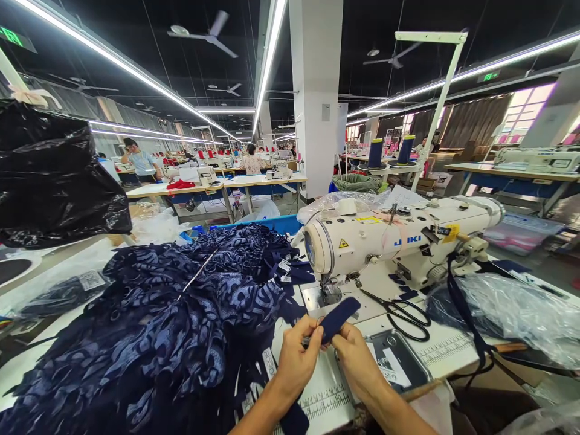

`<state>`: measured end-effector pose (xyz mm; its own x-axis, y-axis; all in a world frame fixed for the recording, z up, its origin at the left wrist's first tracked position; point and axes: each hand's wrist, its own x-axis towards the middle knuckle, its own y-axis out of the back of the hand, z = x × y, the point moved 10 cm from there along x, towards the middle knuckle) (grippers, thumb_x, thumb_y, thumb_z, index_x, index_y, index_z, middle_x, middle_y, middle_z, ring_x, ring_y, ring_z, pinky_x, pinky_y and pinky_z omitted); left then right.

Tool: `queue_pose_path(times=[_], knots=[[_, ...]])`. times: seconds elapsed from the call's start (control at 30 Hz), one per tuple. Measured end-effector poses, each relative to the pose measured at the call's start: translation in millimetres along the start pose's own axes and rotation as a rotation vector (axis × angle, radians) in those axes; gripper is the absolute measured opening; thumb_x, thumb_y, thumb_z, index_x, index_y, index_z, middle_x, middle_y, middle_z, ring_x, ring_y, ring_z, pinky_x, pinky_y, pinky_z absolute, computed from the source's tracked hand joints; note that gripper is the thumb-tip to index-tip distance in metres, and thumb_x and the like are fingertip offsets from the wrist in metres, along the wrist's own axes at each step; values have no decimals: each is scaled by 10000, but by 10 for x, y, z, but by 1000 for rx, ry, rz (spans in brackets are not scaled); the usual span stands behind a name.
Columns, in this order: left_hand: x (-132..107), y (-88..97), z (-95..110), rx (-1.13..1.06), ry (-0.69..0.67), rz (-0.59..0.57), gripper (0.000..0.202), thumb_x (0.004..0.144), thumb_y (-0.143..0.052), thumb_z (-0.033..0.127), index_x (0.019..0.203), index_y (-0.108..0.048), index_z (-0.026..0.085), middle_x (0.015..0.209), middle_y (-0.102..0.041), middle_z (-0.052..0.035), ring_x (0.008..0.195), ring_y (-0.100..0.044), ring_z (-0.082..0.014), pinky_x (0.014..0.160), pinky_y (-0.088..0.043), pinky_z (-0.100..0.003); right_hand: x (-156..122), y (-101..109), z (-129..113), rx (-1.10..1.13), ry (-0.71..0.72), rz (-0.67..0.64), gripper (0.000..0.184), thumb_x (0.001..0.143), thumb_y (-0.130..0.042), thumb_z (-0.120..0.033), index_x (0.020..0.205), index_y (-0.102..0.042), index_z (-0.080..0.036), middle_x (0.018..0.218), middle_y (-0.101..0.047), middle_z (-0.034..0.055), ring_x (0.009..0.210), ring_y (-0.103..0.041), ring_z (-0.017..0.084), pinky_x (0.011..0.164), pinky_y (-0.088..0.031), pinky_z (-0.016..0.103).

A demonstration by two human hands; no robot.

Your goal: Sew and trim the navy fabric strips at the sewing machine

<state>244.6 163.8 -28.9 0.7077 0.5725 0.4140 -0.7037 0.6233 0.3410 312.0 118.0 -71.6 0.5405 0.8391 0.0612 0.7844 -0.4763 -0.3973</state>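
While both hands stay close to the near edge of the bench (446, 350), they pinch one small thing between them: a dark blue fabric strip (339, 316). The left hand (295, 357) has its thumb and fingers closed on the low end of the strip. The right hand (357, 357) holds that same end from the other side, and its fingers are closed too. So both hands are grasping the strip, and neither one is free.

The strip sticks out past the fingertips. Its long way runs up and away from the hands, slanting toward the far right corner of the bench. The low end sits between the two hands, about as near to one as to the other. The free end leans more to the right hand's side and points at the white sewing machine (399, 241). That end is near the presser foot (327, 291) but apart from it, not under it.

A big heap of dark blue lace cloth (172, 314) covers the left side of the bench and comes right up to the left arm. Black scissors (405, 312) lie flat on the bench just right of the strip, by the foot of the machine. A flat dark thing (399, 362) lies beside the right wrist; I cannot tell what it is. A clear plastic bag (512, 308) sits at the right edge of the bench.
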Motion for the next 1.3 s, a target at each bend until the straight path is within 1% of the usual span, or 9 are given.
queue_pose_path(times=[0.17, 0.27, 0.4, 0.57, 0.97, 1.03, 1.1, 1.2, 1.3], knots=[[-16, 33, -31, 22, -8, 27, 210, 837, -440, 263, 671, -518, 162, 570, -569, 15, 524, -557, -101, 509, -417, -174, -16, -29, -19, 7, 2, -35, 46, 647, -537, -198, 678, -567, -182, 619, -475, -33, 627, -378, 117, 629, -321, 250], [-35, 15, -29, 41, -19, 11, 203, 834, -443, 266, 688, -534, 159, 603, -590, 0, 545, -568, -110, 521, -420, -186, 0, 9, -2, -17, 6, -5, 65, 652, -553, -238, 656, -559, -173, 607, -486, -21, 618, -395, 124, 608, -329, 255], [-32, -3, -33, -2, 13, 2, 219, 828, -436, 277, 655, -515, 169, 558, -583, 9, 530, -566, -120, 527, -430, -200, 7, 27, 20, -46, 19, -6, 118, 640, -519, -202, 531, -481, -180, 519, -418, -40, 554, -360, 111, 579, -313, 251], [7, 36, -33, -44, 57, 40, 223, 811, -455, 282, 625, -515, 175, 517, -569, 21, 506, -551, -117, 536, -438, -205, -34, -7, -48, -63, 34, -45, 32, 642, -511, -169, 625, -533, -184, 583, -450, -40, 608, -383, 120, 624, -313, 246], [13, 50, -54, -52, 81, 53, 217, 802, -461, 286, 620, -502, 175, 506, -561, 23, 490, -554, -118, 509, -432, -202, -30, -54, -86, -109, 45, -87, 61, 704, -491, -204, 683, -545, -184, 588, -441, -40, 621, -396, 125, 640, -328, 254], [18, 40, -81, -61, 93, 37, 215, 805, -461, 295, 634, -508, 173, 530, -585, 13, 512, -572, -128, 528, -440, -212, -24, -18, -159, -251, 81, -131, 86, 712, -459, -199, 712, -544, -188, 626, -490, -27, 658, -446, 139, 669, -350, 266], [29, 30, -120, -87, 114, 24, 216, 807, -460, 309, 645, -506, 174, 553, -612, 2, 532, -588, -140, 544, -448, -224, -5, 131, -266, -497, 152, -122, 103, 718, -445, -197, 734, -547, -191, 702, -549, -2, 729, -500, 166, 699, -365, 283], [46, 8, -176, -132, 148, 4, 217, 801, -472, 328, 648, -507, 177, 567, -637, -7, 542, -600, -153, 568, -456, -243, 37, 524, -447, -968, 255, 8, 117, 762, -434, -218, 738, -547, -197, 768, -586, 21, 762, -539, 185, 674, -376, 282], [50, -16, -223, -169, 184, -13, 229, 785, -493, 360, 651, -516, 177, 579, -648, -14, 543, -599, -157, 573, -457, -249, 87, 902, -544, -1452, 263, 112, 194, 825, -378, -223, 737, -550, -205, 748, -598, 15, 702, -554, 168, 633, -383, 270]])
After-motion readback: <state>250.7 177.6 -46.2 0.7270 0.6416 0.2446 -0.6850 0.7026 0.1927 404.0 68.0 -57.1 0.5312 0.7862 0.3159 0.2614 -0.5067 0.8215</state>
